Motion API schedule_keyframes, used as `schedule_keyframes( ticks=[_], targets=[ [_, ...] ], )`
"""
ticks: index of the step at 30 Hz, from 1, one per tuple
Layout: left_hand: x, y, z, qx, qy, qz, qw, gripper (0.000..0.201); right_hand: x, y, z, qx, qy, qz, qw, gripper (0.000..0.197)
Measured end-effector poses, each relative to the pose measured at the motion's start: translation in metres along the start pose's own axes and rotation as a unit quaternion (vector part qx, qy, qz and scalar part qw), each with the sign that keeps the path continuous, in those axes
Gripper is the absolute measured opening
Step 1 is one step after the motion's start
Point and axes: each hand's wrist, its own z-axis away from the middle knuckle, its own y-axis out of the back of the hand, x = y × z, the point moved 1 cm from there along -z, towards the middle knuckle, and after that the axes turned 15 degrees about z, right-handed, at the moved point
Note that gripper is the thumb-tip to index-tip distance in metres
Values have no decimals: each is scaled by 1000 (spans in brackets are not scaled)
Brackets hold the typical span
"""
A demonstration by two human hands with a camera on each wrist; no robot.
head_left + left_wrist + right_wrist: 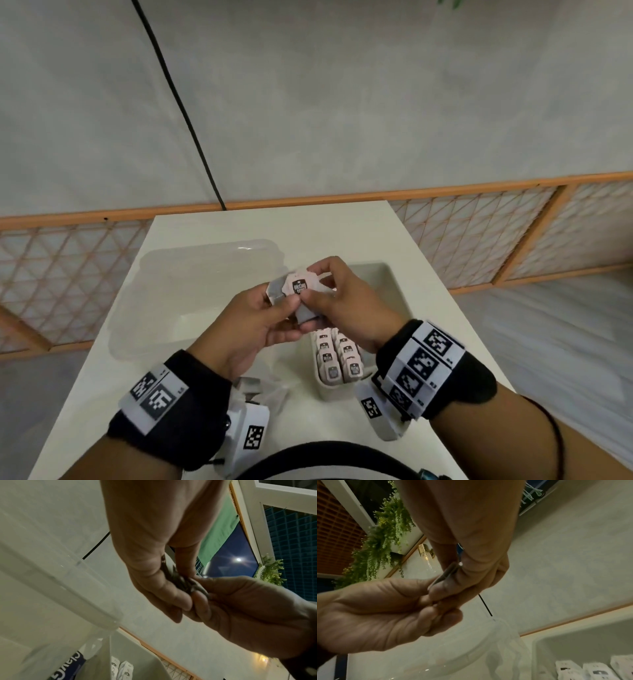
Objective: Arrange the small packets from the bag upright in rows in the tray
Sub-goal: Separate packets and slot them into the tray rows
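Note:
Both hands are raised over the table and together hold a small stack of pink packets [298, 288] with black logos. My left hand [284, 304] grips the stack from the left, and my right hand [317, 284] pinches it from the right with thumb and fingers. In the left wrist view the packets [181, 582] show edge-on between the fingers. A cream tray [390, 291] lies under the right hand. Two short rows of upright packets [337, 358] stand at its near end. The crumpled clear bag [265, 392] lies by my left wrist.
A clear plastic lid [191, 284] lies on the white table [102, 394] left of the tray. A black cable [178, 102] hangs down the wall behind. An orange lattice railing [479, 233] runs behind the table. The tray's far part holds no packets.

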Motion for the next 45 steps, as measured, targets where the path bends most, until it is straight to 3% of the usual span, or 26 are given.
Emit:
schedule_keyframes(
  ticks=[3, 8, 11, 15, 26, 30, 33, 35, 38, 41, 43, 45],
  targets=[
    [-1, -3, -9, -11, 5, 19, 1000, 35, 3, 3, -5, 50, 9, 15, 999, 11],
    [0, -8, -19, -41, 0, 45, 998, 34, 11, 10, -17, 95, 23, 120, 988, 15],
    [1, -9, -25, -22, -14, 36, 999, 31, 11, 19, -21, 110, 36, 136, 984, 20],
    [0, -9, -32, 13, -28, 14, 999, 31, 10, 25, -26, 116, 57, 210, 969, 11],
    [-8, -5, -41, 56, -18, 20, 998, 20, 20, 33, -31, 106, 53, 102, 988, 7],
    [-11, 0, -42, 82, -15, 13, 996, 16, 31, 49, -38, 99, 5, 63, 993, 6],
    [-14, 5, -42, 100, -16, 5, 995, 21, 38, 69, -45, 75, -39, 117, 990, 11],
    [-15, 7, -43, 110, -14, 6, 994, 26, 40, 81, -51, 29, -75, 270, 960, 7],
    [-18, 8, -44, 113, -7, 5, 994, 29, 54, 86, -62, -103, -151, 485, 855, 6],
    [-20, 6, -45, 111, 0, 1, 994, 31, 71, 83, -69, -175, -172, 592, 768, 10],
    [-21, 6, -46, 113, 3, -3, 994, 31, 69, 81, -70, -176, -166, 618, 748, 15],
    [-21, 6, -46, 113, 6, -5, 994, 30, 67, 78, -68, -221, -167, 643, 714, 27]
  ],
)
